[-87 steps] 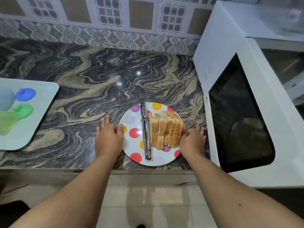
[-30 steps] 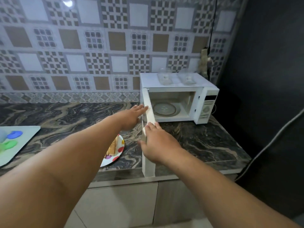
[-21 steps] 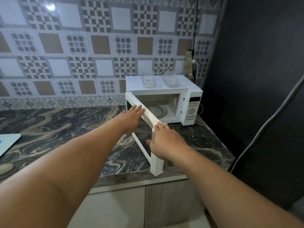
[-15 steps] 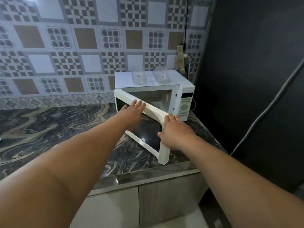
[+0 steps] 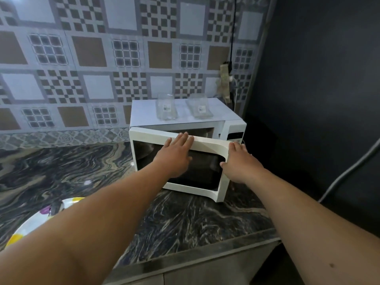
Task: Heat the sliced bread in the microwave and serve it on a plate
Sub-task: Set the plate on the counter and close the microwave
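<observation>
The microwave door (image 5: 181, 161) has swung much nearer to shut than half a second ago, leaving only a narrow gap. Nearest me, the spotted plate (image 5: 39, 220) sits at the counter's (image 5: 195, 219) left edge, mostly hidden behind my forearm, so I cannot see the bread. Further out, my left hand (image 5: 174, 157) lies flat on the door, fingers spread, gripping nothing; my right hand (image 5: 239, 161) presses its free edge, open too. Two glasses (image 5: 167, 108) stand on the microwave (image 5: 144, 112).

The white microwave (image 5: 207, 112) has its dark-windowed door (image 5: 203, 171) ajar, flat under the left fingers (image 5: 181, 138), its free edge under the right fingers (image 5: 236, 146). The spotted plate (image 5: 30, 223) lies well left, nearer than the fingers.
</observation>
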